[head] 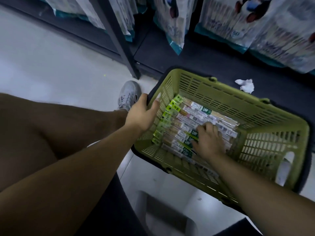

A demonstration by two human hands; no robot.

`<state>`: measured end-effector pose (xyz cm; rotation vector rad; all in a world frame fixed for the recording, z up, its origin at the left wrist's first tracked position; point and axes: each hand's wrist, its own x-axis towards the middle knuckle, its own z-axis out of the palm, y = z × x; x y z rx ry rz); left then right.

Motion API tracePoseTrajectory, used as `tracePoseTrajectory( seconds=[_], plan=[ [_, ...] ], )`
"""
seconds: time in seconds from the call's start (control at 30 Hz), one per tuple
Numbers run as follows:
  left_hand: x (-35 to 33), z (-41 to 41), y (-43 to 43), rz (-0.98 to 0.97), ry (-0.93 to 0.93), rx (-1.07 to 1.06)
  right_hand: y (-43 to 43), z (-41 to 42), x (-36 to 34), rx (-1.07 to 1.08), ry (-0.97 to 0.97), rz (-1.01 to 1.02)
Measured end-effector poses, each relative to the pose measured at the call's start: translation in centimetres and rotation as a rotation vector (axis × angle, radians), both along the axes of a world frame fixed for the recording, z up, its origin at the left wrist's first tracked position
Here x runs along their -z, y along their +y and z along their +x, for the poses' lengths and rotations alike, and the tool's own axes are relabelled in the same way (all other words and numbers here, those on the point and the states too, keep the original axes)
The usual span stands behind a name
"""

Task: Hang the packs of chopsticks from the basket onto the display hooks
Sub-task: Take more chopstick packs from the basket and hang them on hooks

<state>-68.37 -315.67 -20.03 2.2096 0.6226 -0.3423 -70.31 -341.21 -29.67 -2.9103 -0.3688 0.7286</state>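
Observation:
A green plastic basket point(265, 143) stands on the floor at the foot of a dark shelf. Inside lie several packs of chopsticks point(190, 114) in clear wrap with green header tabs, side by side. My left hand point(141, 114) grips the basket's left rim, thumb inside the wall. My right hand point(208, 140) is down in the basket with its fingers curled over the packs near the middle. Whether it has lifted any pack is hidden by the hand. No display hooks are in view.
A dark shelf base point(170, 55) runs across the top with large blurred plastic bags point(255, 23) of goods. A crumpled white paper point(245, 85) lies on the base. My grey shoe point(127, 96) is left of the basket. A white step stool point(167, 215) sits below.

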Motion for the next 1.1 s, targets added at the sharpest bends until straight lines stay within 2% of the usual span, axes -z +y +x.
tracePoseTrajectory(
  seconds=[0.1, 0.37, 0.57, 0.7, 0.8, 0.9, 1.1],
  plan=[
    [0.3, 0.1, -0.1, 0.030, -0.010, -0.004, 0.1, 0.2, 0.3, 0.044, -0.005, 0.019],
    [0.4, 0.1, 0.0, 0.009, -0.018, -0.020, 0.3, 0.5, 0.1, 0.005, 0.097, 0.051],
    [0.5, 0.0, 0.2, -0.041, -0.035, -0.018, 0.0, -1.3, 0.0, -0.066, 0.095, 0.075],
    [0.7, -0.1, 0.5, -0.040, -0.038, -0.014, 0.0, -1.8, -0.1, 0.012, 0.073, 0.128],
    [0.9, 0.0, 0.6, -0.045, -0.034, -0.015, -0.1, -2.0, -0.2, -0.102, 0.124, 0.049],
    [0.9, 0.2, 0.6, -0.043, -0.041, -0.014, 0.2, -2.3, -0.1, -0.172, 0.092, -0.043],
    [0.7, 0.3, 0.7, -0.056, -0.036, -0.012, 1.4, -2.6, 0.3, -0.237, 0.193, -0.040]
  ],
)
